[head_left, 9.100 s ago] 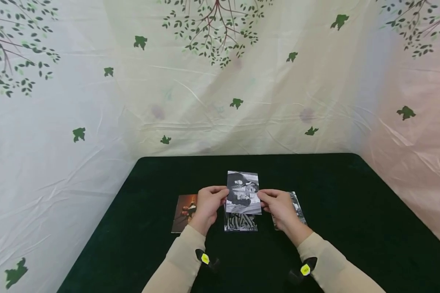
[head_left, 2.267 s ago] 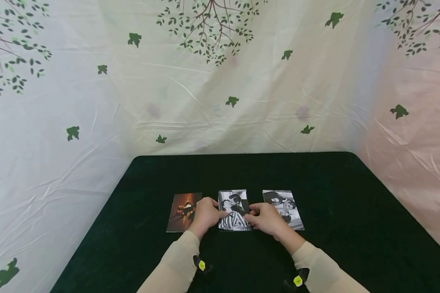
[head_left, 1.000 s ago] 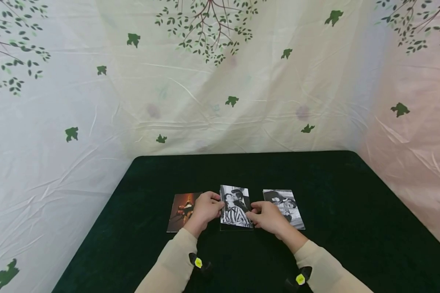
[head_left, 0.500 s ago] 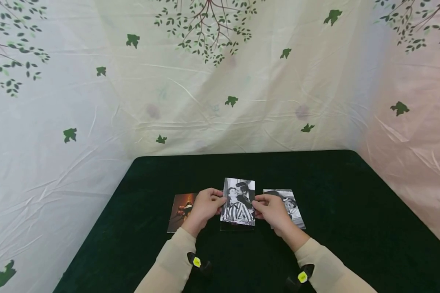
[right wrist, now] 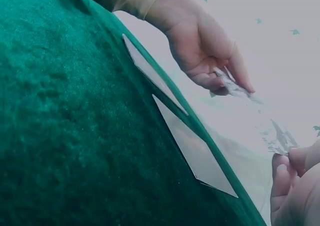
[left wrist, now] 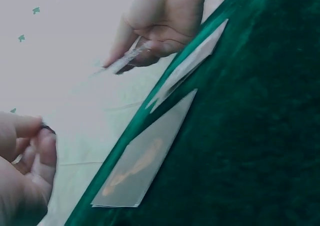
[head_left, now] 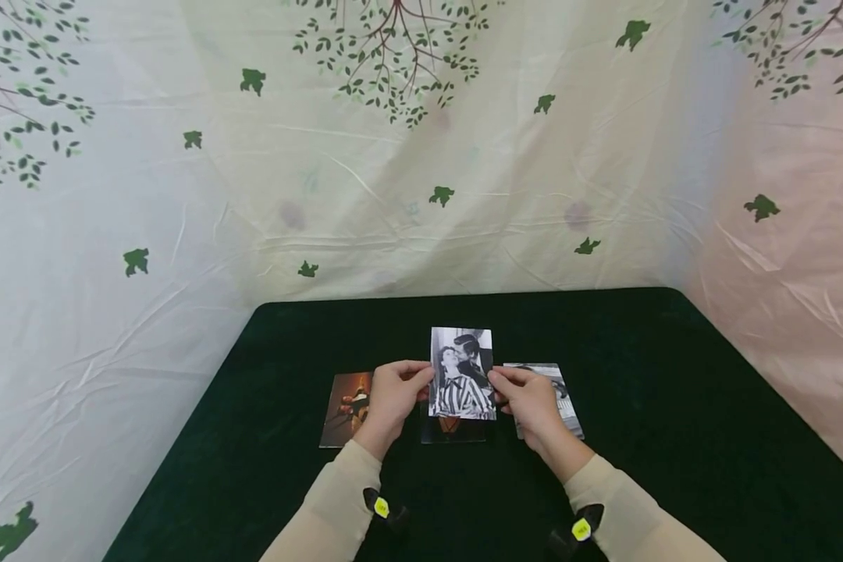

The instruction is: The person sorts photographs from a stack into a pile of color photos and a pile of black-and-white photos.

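A black-and-white photo card (head_left: 461, 373) of a couple, one in stripes, is raised upright over the table. My left hand (head_left: 393, 398) pinches its left edge between thumb and fingers. On the opposite edge, my right hand (head_left: 537, 406) has the same pinch. Beneath the raised card, a dark card with an orange figure (head_left: 451, 429) shows only its lower part. To the left lies a brown-orange photo card (head_left: 343, 410), partly behind the left hand; another black-and-white card (head_left: 569, 410) lies at right, partly covered by the right hand. The left wrist view shows the held card (left wrist: 127, 59) nearly edge-on.
Dark green cloth covers the table (head_left: 253, 484), its far edge running along a pale hanging sheet (head_left: 365, 203) printed with leaves and branches. Both wrists carry black straps with yellow tags. In the right wrist view, two cards (right wrist: 192, 146) lie flat on the cloth.
Earlier a different black-and-white card was held up; it now lies on the right. Both hands then took the couple card off the middle pile and raised it, exposing a dark card below.
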A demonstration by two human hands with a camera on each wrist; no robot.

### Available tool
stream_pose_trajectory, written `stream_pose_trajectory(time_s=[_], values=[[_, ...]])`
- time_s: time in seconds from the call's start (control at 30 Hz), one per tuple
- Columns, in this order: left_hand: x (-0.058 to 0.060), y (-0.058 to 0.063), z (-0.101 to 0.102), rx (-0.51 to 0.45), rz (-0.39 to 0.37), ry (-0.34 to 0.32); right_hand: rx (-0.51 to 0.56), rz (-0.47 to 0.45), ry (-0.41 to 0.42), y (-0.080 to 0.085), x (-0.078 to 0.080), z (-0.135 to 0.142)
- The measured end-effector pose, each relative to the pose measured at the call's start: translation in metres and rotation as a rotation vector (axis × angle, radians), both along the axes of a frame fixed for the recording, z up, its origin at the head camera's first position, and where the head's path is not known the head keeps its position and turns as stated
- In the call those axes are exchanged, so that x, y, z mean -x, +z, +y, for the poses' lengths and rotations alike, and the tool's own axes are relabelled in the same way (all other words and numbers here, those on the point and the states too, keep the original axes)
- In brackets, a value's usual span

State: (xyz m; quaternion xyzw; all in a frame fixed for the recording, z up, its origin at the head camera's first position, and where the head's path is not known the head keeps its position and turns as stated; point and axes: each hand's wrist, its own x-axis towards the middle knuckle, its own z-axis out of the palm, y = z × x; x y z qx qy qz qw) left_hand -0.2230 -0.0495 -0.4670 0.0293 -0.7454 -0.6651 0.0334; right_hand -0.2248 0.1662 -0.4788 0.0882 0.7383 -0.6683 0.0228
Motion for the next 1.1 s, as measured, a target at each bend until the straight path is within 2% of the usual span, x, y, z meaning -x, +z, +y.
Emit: stream_pose_trajectory(time_s=[0.13,0.27,0.83,1.1], values=[[0.000,-0.005,0.005,-0.059,0.070,0.025,-0.006,-0.004,-0.030,0.001,0.000,-0.001],[0.001,-0.007,0.009,-0.079,0.116,0.049,-0.006,-0.001,-0.045,0.001,0.000,-0.001],[0.000,-0.008,0.015,-0.103,0.149,0.086,0.014,0.027,-0.063,0.000,0.001,-0.001],[-0.003,-0.008,0.027,-0.162,0.156,0.110,-0.056,0.050,-0.070,0.006,-0.003,0.008]])
